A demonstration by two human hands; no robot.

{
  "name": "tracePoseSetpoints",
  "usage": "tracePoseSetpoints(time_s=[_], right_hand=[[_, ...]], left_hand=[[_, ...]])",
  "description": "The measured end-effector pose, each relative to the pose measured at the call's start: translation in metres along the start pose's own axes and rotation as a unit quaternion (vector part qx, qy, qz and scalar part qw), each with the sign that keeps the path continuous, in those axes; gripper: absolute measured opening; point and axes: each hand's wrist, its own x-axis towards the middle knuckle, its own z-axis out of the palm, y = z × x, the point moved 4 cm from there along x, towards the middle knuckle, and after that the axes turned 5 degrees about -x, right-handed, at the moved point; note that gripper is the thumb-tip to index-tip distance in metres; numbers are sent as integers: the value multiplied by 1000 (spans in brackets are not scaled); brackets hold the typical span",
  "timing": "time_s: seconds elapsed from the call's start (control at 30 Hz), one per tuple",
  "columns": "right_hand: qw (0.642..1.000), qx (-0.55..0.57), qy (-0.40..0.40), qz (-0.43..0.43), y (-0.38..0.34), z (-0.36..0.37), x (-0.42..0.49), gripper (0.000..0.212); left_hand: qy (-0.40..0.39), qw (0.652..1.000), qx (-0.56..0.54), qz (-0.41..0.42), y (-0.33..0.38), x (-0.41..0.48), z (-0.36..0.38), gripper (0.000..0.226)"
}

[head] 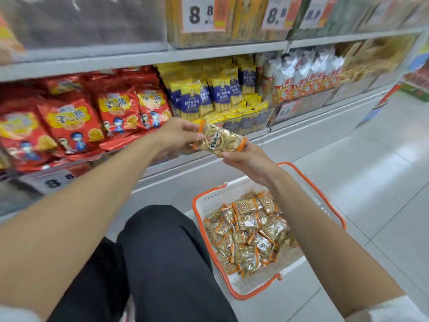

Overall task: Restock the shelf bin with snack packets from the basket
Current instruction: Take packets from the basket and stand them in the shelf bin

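Right, you've got one gold snack packet (220, 141) pinched at both ends, left hand (176, 133) & right hand (248, 161), held flat up by the shelf (301, 135), prob so the label faces you, w/ the rest heaped in the basket (216, 198) beside your knee (162, 228).

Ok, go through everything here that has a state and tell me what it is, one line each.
Left hand, pinching the held packet's left end.
Right hand, pinching its right end.
Held packet, sealed, raised before the shelf.
Basket, on the floor, partly full.
Basket packets, lying in a loose heap.
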Motion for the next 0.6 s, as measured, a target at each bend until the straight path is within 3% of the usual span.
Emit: tracePoseSetpoints(time_s=[0.23, 0.33, 0.6], right_hand=[[973, -198, 20, -121, -87, 53, -3, 20], [961, -213, 42, -171, -121, 78, 0, 9], [909, -268, -26, -317, -238, 190, 24, 14]], left_hand=[[27, 996, 34, 76, 72, -35, -54, 27], [54, 990, 68, 114, 105, -59, -80, 33], [178, 938, 196, 222, 210, -121, -189, 26]])
